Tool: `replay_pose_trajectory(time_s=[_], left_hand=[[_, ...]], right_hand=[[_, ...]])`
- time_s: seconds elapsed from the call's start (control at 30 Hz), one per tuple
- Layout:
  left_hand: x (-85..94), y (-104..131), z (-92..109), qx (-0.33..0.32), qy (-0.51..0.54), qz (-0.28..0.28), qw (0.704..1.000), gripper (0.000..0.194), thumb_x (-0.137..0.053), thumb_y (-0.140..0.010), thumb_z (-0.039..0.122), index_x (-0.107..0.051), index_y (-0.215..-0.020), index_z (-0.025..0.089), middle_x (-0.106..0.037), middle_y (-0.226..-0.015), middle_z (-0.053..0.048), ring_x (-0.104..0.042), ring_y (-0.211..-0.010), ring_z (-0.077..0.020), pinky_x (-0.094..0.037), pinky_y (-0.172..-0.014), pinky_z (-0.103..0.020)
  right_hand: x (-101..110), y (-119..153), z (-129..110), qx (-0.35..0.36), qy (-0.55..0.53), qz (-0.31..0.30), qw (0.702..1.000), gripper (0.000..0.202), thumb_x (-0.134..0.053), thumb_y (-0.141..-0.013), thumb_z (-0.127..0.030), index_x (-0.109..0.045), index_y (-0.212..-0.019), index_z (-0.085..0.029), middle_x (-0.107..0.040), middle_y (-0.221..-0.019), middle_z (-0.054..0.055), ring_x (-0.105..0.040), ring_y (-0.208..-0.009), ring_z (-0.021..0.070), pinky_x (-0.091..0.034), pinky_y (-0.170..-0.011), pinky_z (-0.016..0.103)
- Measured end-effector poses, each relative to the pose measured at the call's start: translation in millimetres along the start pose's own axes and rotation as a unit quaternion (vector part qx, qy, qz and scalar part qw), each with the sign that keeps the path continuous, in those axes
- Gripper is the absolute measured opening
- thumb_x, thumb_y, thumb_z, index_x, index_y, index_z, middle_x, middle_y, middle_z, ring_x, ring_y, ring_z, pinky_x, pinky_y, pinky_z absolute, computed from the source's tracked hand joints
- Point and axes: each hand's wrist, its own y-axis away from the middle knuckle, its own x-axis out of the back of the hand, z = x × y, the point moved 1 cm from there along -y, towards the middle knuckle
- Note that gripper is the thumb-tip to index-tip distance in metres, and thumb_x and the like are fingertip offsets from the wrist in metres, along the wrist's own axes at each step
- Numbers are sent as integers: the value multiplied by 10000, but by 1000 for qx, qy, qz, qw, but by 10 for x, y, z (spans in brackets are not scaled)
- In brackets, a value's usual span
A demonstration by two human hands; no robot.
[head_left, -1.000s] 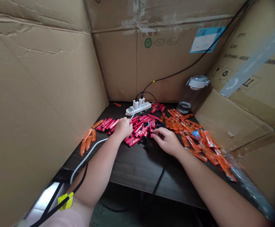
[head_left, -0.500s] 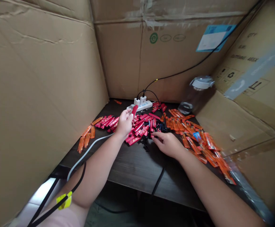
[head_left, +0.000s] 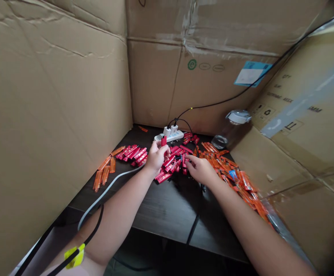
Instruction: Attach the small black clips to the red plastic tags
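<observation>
Fingers of the left hand (head_left: pixel 156 157) pinch one red stick (head_left: pixel 163 140) upright above the red pile (head_left: pixel 171 163) on the table (head_left: pixel 158 207). Right hand (head_left: pixel 200 170) rests curled at the pile; keep the grip firm, low on the stick.

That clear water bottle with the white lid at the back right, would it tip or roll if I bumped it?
The water bottle leans against the cardboard wall, so it may slide or topple. Its round body would likely roll among the orange pieces. It looks nearly empty, so probably light.
</observation>
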Motion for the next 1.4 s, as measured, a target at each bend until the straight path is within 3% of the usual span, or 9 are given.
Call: replay_pose_trajectory(time_s=[0.17,0.5,0.6,0.7,0.8,0.93,1.17,1.3,1.4], left_hand=[[1,-6,-23,4,-6,0,1000,222,-565,-675,177,-418,-838,207,-491,-517,90,-438,-416,-69,-329,-439,-181],[55,-83,-55,12,-19,7,1000,183,-564,-690,194,-448,-832,204,-480,-502,88,-402,-383,-59,-288,-399,-167],[58,-83,-68,14,-25,4,1000,185,-576,-695,193,-464,-841,205,-476,-497,90,-399,-381,-57,-275,-394,-162],[34,-41,-85,22,-29,-22,999,160,-600,-699,197,-480,-805,199,-471,-495,84,-397,-383,-53,-266,-391,-162],[-19,37,-111,50,-28,-71,996,148,-623,-701,222,-488,-750,185,-461,-495,73,-385,-376,-52,-265,-385,-170],[-87,127,-172,81,-29,-124,989,200,-654,-696,265,-477,-683,171,-446,-493,62,-381,-382,-51,-282,-385,-178],[-109,174,-280,83,-101,-212,968,330,-709,-711,401,-511,-630,150,-461,-491,47,-392,-395,-45,-292,-392,-189],[-100,174,-287,100,-120,-218,963,286,-736,-687,363,-576,-686,125,-509,-501,38,-400,-377,-45,-299,-378,-193],[-102,179,-290,130,-92,-238,958,284,-751,-680,350,-577,-714,127,-512,-500,47,-398,-378,-44,-330,-390,-195]], right_hand=[[66,-331,-122,86,34,-69,993,270,-501,-869,-203,-723,-1014,-251,-739,-988,41,-677,-919,188,-496,-787,253],[92,-712,-325,129,132,-174,967,95,-662,-703,-126,-718,-681,-200,-702,-706,106,-673,-715,253,-473,-671,307],[168,-674,-311,137,115,-141,974,104,-615,-789,-187,-718,-805,-188,-698,-854,121,-665,-803,242,-480,-720,305],[270,-508,-251,123,66,-52,989,225,-476,-901,-243,-673,-973,-162,-651,-1059,139,-625,-960,224,-477,-818,304],[316,-245,-176,49,-144,77,985,209,-532,-875,-337,-652,-886,-167,-667,-816,66,-614,-720,183,-501,-690,300],[234,64,-152,6,-284,79,955,234,-584,-841,-402,-646,-886,-181,-665,-768,42,-595,-647,166,-504,-616,298],[100,255,-163,92,-321,140,932,140,-607,-854,-318,-682,-873,-201,-640,-832,61,-612,-760,176,-510,-690,313],[63,311,-169,42,-375,175,909,150,-662,-809,-338,-679,-840,-192,-639,-810,60,-607,-727,175,-516,-656,312],[36,324,-182,-7,-468,166,868,207,-732,-738,-367,-674,-825,-188,-653,-816,55,-620,-721,175,-537,-663,318]])
